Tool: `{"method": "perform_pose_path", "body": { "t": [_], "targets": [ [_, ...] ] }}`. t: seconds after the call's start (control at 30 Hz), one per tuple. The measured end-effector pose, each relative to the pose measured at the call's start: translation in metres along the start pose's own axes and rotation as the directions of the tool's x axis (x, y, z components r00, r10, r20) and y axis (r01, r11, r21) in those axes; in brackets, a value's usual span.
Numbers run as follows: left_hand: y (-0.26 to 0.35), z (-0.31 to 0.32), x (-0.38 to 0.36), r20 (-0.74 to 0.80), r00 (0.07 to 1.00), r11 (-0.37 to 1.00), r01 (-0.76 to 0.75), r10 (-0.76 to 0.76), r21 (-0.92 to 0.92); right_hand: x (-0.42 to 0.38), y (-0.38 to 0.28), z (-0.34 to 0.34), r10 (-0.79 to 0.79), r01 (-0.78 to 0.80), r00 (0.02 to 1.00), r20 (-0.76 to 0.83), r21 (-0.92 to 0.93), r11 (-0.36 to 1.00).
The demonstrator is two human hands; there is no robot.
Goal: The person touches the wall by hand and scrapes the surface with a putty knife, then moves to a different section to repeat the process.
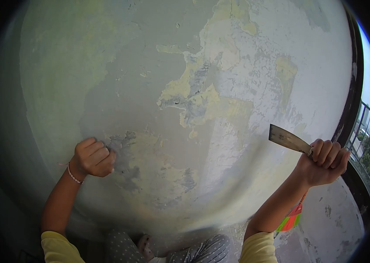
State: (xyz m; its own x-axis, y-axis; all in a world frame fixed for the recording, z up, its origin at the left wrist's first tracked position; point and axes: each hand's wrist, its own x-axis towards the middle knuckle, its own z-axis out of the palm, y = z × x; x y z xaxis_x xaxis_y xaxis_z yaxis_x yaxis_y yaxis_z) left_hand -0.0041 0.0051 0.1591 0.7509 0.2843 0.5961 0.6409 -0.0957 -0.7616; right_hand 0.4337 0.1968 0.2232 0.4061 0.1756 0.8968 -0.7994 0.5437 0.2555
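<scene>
My right hand point(328, 161) is wrapped round the handle of a putty knife point(289, 139), whose flat metal blade points left and slightly up in front of the wall. On the left, my left hand point(95, 158) is closed in a fist near the wall; what it holds, if anything, is hidden. The wall point(150, 87) carries peeling paint, with grey, white and yellowish-green patches and rough, flaked edges at the middle and lower left.
A dark-framed window point(355, 87) at the right shows a railing, trees and sky. Below my right forearm lies a red, green and orange object point(290, 220). My legs in dotted trousers point(209, 250) and a bare foot point(144, 245) are at the bottom.
</scene>
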Motion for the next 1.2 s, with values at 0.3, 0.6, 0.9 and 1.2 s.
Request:
{"method": "perform_pose_path", "body": {
  "t": [0.3, 0.6, 0.9, 1.2],
  "targets": [
    [-0.001, -0.002, 0.005, -0.002, 1.0, 1.0, -0.018, 0.018, 0.02, 0.001, 0.01, -0.012, 0.002, -0.008, 0.991, -0.134, -0.043, 0.999],
    [0.001, 0.003, -0.003, 0.048, 0.999, 0.999, -0.019, 0.021, -0.043, -0.02, 0.053, -0.004, 0.326, -0.325, 0.944, -0.045, 0.031, 0.945],
    [0.001, 0.004, -0.001, 0.065, 0.998, 0.999, -0.023, 0.025, -0.028, -0.04, 0.075, 0.009, 0.439, -0.449, 0.885, -0.155, -0.03, 0.893],
    [0.001, 0.002, 0.004, 0.081, 0.996, 0.999, -0.044, 0.044, -0.008, -0.033, 0.017, -0.009, 0.001, -0.004, 1.0, 0.016, 0.156, 0.988]
  ]
}}
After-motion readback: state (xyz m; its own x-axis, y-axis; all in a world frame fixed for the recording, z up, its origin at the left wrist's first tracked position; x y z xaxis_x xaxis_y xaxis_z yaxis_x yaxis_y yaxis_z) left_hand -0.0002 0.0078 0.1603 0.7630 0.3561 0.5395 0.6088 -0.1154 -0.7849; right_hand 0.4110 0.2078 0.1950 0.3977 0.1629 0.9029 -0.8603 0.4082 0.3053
